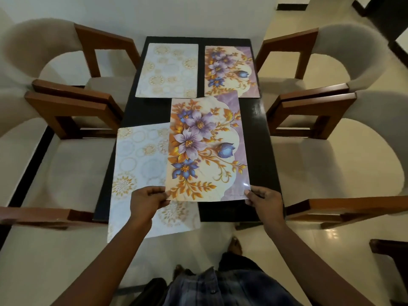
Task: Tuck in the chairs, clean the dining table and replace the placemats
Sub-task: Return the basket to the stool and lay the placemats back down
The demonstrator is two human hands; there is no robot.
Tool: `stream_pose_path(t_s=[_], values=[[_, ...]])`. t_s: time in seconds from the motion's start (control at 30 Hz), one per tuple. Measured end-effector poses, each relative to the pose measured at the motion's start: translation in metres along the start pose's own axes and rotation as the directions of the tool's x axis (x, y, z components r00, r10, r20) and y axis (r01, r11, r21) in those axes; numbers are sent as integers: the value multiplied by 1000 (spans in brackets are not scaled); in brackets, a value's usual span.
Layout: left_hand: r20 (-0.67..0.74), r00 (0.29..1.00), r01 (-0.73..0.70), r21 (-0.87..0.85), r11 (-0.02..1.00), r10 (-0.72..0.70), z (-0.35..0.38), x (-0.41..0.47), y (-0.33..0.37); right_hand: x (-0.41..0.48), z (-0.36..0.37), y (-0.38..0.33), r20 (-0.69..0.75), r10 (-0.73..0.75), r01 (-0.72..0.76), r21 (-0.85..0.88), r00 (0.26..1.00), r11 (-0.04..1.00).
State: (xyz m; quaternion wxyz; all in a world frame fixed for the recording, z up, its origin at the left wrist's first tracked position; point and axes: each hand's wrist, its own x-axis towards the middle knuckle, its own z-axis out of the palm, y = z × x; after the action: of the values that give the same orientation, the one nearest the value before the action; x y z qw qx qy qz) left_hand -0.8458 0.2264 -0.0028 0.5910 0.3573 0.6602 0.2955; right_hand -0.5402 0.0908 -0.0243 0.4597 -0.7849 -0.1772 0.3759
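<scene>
Left hand (146, 200), right hand (266, 198) pinch floral placemat (205, 149) corners, overlapping pale placemat (136, 164)

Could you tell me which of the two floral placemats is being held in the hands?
The near floral placemat, pinched at its near corners by the left hand and right hand; the far floral placemat lies flat on the table, untouched.
</scene>
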Motion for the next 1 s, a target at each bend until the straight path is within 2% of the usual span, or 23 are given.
stream_pose_path(t_s=[0.2, 0.37, 0.67, 1.0], values=[[15, 998, 68, 14, 998, -68, 95, 16, 6, 67, -63, 6, -30, 75, -75, 19, 997, 997], [16, 991, 134, 7, 991, -134, 138, 18, 6, 101, -85, 18, -9, 130, -130, -35, 992, 991], [-29, 981, 192, 86, 978, -190, 141, 26, 0, 109, -82, 27, -81, 99, -107, -101, 992, 989], [36, 963, 259, 149, 954, -267, 132, 33, -3, 96, -72, 32, -144, 70, -100, -219, 987, 971]])
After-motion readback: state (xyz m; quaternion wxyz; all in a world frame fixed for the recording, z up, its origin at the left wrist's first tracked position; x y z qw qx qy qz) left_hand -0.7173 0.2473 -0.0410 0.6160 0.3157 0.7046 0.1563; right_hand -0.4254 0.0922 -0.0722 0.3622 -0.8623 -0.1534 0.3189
